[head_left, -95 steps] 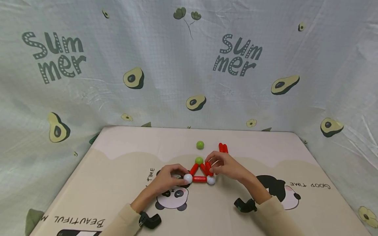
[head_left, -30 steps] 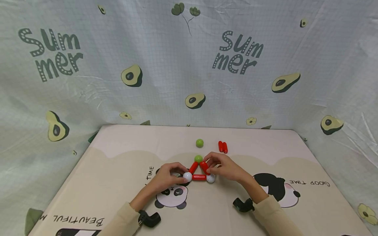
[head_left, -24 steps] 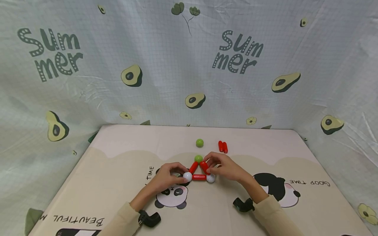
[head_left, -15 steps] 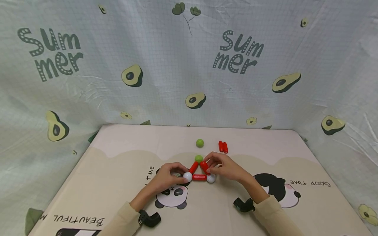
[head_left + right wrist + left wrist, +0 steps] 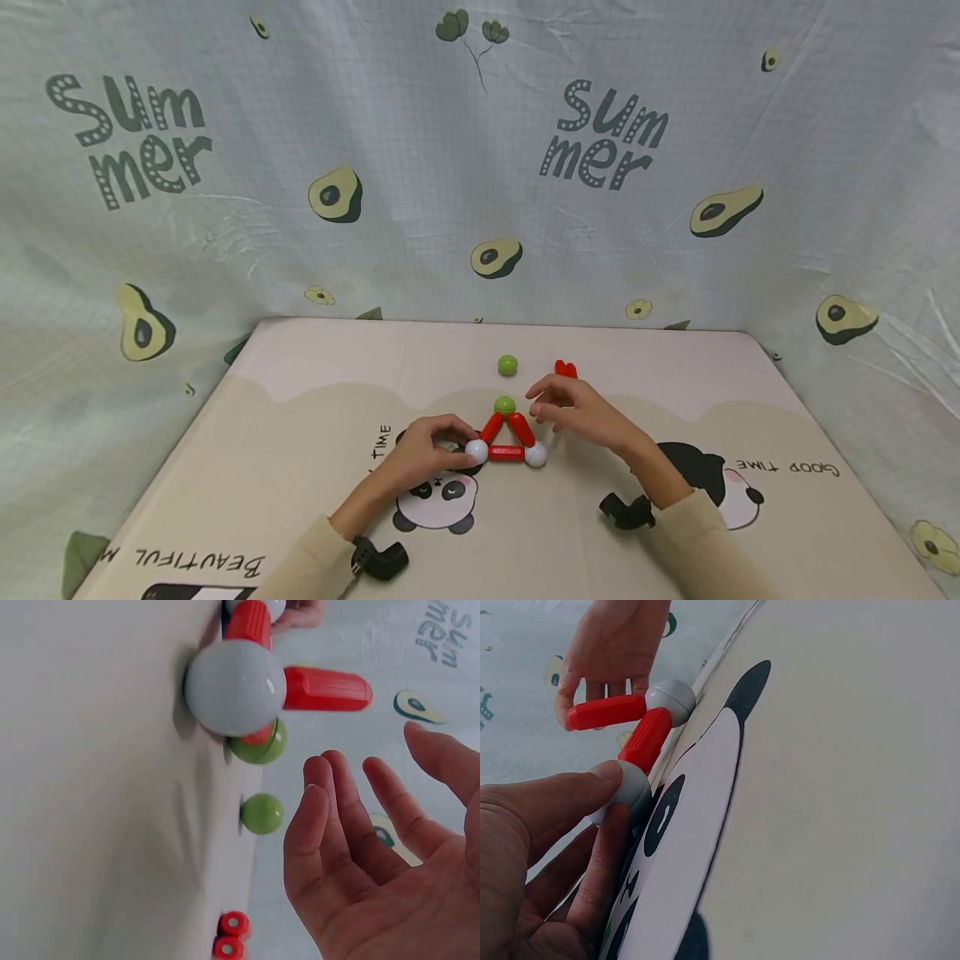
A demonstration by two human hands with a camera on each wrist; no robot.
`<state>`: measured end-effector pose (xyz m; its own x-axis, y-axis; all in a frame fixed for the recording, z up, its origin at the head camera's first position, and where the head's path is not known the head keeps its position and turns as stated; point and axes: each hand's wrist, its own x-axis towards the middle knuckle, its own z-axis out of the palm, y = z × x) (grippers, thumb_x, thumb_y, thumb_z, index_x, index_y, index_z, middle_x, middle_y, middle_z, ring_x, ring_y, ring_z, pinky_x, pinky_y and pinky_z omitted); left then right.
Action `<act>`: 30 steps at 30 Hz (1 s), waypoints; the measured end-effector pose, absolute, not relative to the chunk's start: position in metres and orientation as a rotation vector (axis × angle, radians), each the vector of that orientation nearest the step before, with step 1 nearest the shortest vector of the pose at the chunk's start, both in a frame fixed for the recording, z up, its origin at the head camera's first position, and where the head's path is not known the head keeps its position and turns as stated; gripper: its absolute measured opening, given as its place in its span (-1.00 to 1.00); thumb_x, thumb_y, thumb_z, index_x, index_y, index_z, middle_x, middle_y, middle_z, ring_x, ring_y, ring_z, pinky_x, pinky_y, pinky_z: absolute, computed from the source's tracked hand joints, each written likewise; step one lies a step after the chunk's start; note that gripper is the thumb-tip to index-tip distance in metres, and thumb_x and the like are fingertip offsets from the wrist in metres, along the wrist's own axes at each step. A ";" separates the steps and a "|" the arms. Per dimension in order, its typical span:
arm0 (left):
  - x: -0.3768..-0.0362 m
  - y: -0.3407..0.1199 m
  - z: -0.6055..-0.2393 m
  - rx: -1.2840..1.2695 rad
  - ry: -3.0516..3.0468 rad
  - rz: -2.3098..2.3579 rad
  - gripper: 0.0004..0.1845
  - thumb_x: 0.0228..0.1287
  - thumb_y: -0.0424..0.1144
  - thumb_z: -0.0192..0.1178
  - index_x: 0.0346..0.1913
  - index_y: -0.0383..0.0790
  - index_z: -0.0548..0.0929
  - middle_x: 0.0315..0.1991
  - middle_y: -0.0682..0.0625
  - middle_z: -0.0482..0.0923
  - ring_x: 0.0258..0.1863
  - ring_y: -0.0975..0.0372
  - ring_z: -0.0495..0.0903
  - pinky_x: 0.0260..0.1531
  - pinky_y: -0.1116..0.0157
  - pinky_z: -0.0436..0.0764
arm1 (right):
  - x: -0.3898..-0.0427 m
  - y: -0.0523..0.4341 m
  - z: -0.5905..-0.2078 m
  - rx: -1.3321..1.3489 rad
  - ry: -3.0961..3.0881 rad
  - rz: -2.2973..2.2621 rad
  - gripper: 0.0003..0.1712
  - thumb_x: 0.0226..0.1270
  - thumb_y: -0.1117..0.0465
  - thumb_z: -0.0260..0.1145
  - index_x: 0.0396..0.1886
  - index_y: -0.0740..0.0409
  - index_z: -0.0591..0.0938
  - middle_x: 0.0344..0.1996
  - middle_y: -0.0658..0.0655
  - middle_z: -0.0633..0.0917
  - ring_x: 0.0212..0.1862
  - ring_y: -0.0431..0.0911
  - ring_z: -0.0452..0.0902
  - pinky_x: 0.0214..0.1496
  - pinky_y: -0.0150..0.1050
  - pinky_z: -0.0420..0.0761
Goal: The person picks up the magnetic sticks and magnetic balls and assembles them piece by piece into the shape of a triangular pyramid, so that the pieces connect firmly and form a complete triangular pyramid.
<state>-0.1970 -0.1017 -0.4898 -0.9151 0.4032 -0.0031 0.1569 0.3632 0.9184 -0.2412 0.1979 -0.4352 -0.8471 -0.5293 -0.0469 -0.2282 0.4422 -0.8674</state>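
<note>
Pinching the left white ball [image 5: 477, 452] between thumb and fingertips, the left hand [image 5: 420, 454] steadies one corner of the triangle [image 5: 506, 437] of red rods on the mat [image 5: 300, 467]; left wrist view shows the thumb on top of that ball [image 5: 624, 787] and a finger under it, clamped on. From this grip a red rod [image 5: 506, 453] runs right to the other white ball [image 5: 536, 455], and another red rod [image 5: 492, 427] slants up and away to the green ball [image 5: 505, 405] at the apex. Third rod [image 5: 521, 428] closes the far side.

Right hand [image 5: 573, 410] hangs loose just right of the apex, fingers spread and relaxed, holding nothing, touching nothing; right wrist view confirms an empty open palm [image 5: 375, 855], with the near white ball [image 5: 235, 687] and the apex ball [image 5: 259, 746] off its fingertips.

Beyond the right hand's fingers: loose green ball [image 5: 507, 365] and a pair of spare red rods [image 5: 566, 368], partly hidden behind the knuckles. Avocado-print cloth [image 5: 480, 167] backs the mat.
</note>
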 end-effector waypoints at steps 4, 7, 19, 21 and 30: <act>-0.197 -0.102 -0.490 0.508 2.397 1.580 -0.75 0.24 -0.16 0.48 -0.03 0.01 0.76 -0.09 0.05 0.77 -0.04 0.21 0.67 0.02 0.33 0.57 | -0.249 0.205 -0.428 -0.626 2.419 -1.357 -0.61 0.51 0.16 0.28 0.18 0.31 0.57 -0.06 0.35 0.72 -0.04 0.19 0.67 -0.12 -0.17 0.71; -0.197 -0.102 -0.491 0.513 2.398 1.584 -0.74 0.23 -0.16 0.48 -0.03 0.01 0.76 -0.09 0.06 0.77 -0.03 0.21 0.67 0.03 0.32 0.58 | -0.257 0.213 -0.424 -0.609 2.445 -1.359 -0.62 0.51 0.19 0.26 0.18 0.34 0.56 -0.06 0.40 0.70 -0.05 0.23 0.67 -0.13 -0.17 0.71; -0.197 -0.101 -0.492 0.515 2.396 1.593 -0.74 0.22 -0.16 0.49 -0.03 0.01 0.76 -0.10 0.05 0.76 -0.04 0.21 0.67 0.02 0.35 0.58 | -0.291 0.249 -0.412 -0.410 2.596 -1.306 -0.56 0.50 0.22 0.24 0.24 0.37 0.52 0.02 0.42 0.71 0.00 0.25 0.67 -0.12 -0.24 0.70; -0.197 -0.101 -0.491 0.511 2.398 1.593 -0.74 0.22 -0.15 0.49 -0.03 0.01 0.76 -0.10 0.05 0.76 -0.04 0.21 0.67 0.02 0.34 0.58 | -0.296 0.253 -0.412 -0.380 2.620 -1.281 -0.56 0.51 0.23 0.24 0.26 0.38 0.51 0.03 0.44 0.70 0.01 0.26 0.68 -0.11 -0.25 0.70; -0.197 -0.102 -0.490 0.503 2.389 1.592 -0.75 0.23 -0.14 0.49 -0.04 0.01 0.76 -0.10 0.05 0.76 -0.04 0.20 0.67 0.00 0.36 0.58 | -0.311 0.259 -0.424 -0.231 2.667 -1.184 -0.54 0.50 0.21 0.26 0.27 0.34 0.51 0.04 0.38 0.70 -0.02 0.16 0.69 -0.08 -0.22 0.73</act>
<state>-0.1966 -0.1017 -0.4902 -0.9156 0.4021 0.0013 0.1560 0.3521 0.9229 -0.3115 0.2588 -0.4243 -0.9648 -0.2284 -0.1307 -0.0562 0.6640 -0.7456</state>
